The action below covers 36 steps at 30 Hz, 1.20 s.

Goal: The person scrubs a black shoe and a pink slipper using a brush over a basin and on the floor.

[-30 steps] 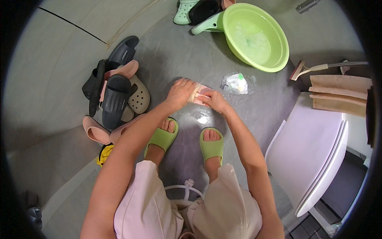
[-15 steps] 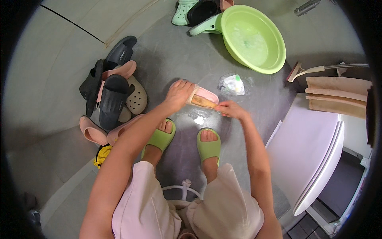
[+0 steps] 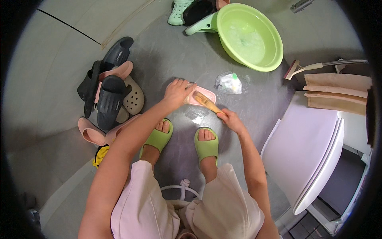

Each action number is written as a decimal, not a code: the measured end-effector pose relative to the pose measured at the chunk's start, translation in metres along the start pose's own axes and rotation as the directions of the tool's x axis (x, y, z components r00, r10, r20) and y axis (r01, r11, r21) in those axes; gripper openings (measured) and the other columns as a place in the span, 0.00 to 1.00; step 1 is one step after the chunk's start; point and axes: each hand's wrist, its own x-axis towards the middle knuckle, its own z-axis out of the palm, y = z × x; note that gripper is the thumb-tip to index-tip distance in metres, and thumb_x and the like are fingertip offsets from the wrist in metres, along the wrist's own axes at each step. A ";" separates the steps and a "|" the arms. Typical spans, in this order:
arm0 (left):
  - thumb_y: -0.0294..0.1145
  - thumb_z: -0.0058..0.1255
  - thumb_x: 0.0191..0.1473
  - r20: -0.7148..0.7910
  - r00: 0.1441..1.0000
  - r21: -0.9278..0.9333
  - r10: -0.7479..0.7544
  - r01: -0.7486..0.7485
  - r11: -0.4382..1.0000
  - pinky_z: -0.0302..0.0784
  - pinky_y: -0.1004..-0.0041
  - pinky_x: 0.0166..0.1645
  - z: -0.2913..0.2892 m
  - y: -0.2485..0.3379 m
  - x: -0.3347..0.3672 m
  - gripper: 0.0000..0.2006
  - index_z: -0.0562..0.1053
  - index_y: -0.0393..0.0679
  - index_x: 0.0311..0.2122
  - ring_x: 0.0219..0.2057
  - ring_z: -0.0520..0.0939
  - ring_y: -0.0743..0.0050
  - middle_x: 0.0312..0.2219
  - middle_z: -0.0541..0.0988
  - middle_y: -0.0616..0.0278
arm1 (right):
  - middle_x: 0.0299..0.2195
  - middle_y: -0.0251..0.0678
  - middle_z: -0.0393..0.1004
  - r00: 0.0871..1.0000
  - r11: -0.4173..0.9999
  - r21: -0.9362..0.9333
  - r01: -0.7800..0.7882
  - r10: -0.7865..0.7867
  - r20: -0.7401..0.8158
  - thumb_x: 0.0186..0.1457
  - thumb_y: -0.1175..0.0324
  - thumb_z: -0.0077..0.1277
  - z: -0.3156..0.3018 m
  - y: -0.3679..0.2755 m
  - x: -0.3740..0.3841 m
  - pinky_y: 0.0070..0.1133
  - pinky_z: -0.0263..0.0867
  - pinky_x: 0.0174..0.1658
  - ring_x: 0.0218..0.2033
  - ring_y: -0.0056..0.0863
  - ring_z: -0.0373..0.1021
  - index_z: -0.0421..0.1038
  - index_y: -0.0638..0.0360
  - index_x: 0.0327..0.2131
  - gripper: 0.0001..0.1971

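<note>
A pink slide slipper lies on the wet grey floor in front of my feet. My left hand grips it over the strap end, hiding much of that part. In my right hand is the handle of a wooden brush. The brush head rests at the slipper's footbed, just right of my left hand, and its bristles are hidden underneath. Beyond the slipper sits a crumpled clear plastic bag with something white and green in it.
A green basin of sudsy water stands far right, beside a mint clog. Several slippers, including a black slide and a beige clog, are piled left. A white toilet and a squeegee are right.
The brush has swung on the slipper, its head now angled away from me and its handle end lower. My right hand has shifted slightly nearer to me.
</note>
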 end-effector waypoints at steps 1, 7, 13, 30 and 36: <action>0.36 0.69 0.32 -0.003 1.000 0.025 0.007 -0.007 1.000 0.64 0.62 0.57 0.000 0.000 -0.001 0.46 0.64 0.51 0.62 0.50 0.72 0.57 0.44 0.72 0.56 | 0.21 0.36 0.72 1.000 1.000 -0.018 0.016 -0.016 0.004 0.60 0.53 0.53 0.005 -0.006 0.001 0.26 0.64 0.30 0.23 0.26 0.65 0.74 0.61 0.36 0.18; 0.45 0.69 0.35 0.021 1.000 0.064 -0.021 0.019 0.998 0.68 0.62 0.52 -0.013 0.006 -0.010 0.38 0.69 0.48 0.55 0.45 0.76 0.56 0.41 0.74 0.55 | 0.19 0.44 0.71 0.947 0.992 -0.123 -0.003 -0.036 -0.320 0.61 0.52 0.52 -0.006 0.003 -0.001 0.30 0.63 0.27 0.20 0.34 0.65 0.72 0.62 0.33 0.19; 0.60 0.52 0.53 0.115 0.804 -0.070 -0.584 0.593 0.802 0.76 0.58 0.33 -0.012 0.005 -0.002 0.27 0.78 0.40 0.34 0.26 0.84 0.56 0.23 0.81 0.51 | 0.16 0.30 0.66 0.916 0.966 0.259 -0.015 0.117 -0.384 0.63 0.54 0.50 0.024 -0.021 -0.001 0.23 0.59 0.23 0.19 0.18 0.61 0.70 0.63 0.28 0.19; 0.34 0.61 0.48 -0.093 0.936 -0.226 -0.339 0.311 0.923 0.67 0.53 0.55 -0.034 0.019 -0.029 0.25 0.70 0.40 0.52 0.54 0.72 0.53 0.51 0.73 0.56 | 0.18 0.27 0.65 0.987 0.989 0.131 -0.075 0.092 -0.133 0.60 0.55 0.54 -0.018 -0.010 -0.030 0.20 0.58 0.27 0.23 0.16 0.59 0.76 0.63 0.32 0.18; 0.32 0.68 0.38 0.248 0.910 -0.044 -0.333 0.354 0.934 0.61 0.50 0.60 -0.012 -0.007 -0.048 0.47 0.57 0.49 0.65 0.60 0.65 0.56 0.58 0.65 0.63 | 0.19 0.30 0.66 0.997 0.997 0.070 0.021 -0.016 -0.073 0.60 0.56 0.54 0.004 -0.041 0.014 0.21 0.60 0.29 0.24 0.18 0.59 0.77 0.63 0.33 0.17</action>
